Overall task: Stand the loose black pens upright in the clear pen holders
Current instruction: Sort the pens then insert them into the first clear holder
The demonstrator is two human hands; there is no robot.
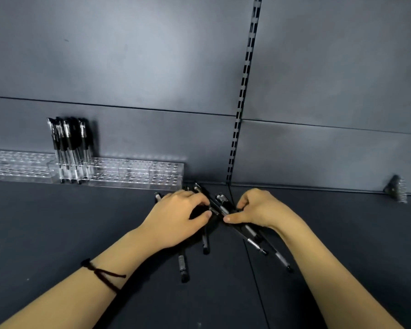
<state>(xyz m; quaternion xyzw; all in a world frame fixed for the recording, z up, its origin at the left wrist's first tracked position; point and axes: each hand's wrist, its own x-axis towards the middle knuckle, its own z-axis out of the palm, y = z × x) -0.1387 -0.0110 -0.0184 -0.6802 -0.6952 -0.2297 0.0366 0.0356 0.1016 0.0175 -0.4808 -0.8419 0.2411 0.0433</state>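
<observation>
A heap of loose black pens (220, 205) lies on the dark shelf near the back wall, with more pens sticking out toward me (183, 264). My left hand (176, 217) lies over the heap's left side, fingers curled round pens. My right hand (259, 210) pinches pens at the heap's right side, thumb and fingers closed on them. Clear pen holders (138, 173) stand along the back wall at the left. Several black pens (68, 143) stand upright in one of them. Part of the heap is hidden under my hands.
A second clear holder (14, 166) runs off the left edge. A slotted metal upright (244, 91) divides the grey back wall. A small dark bracket (395, 188) sits at the far right. A seam (254, 269) crosses the shelf.
</observation>
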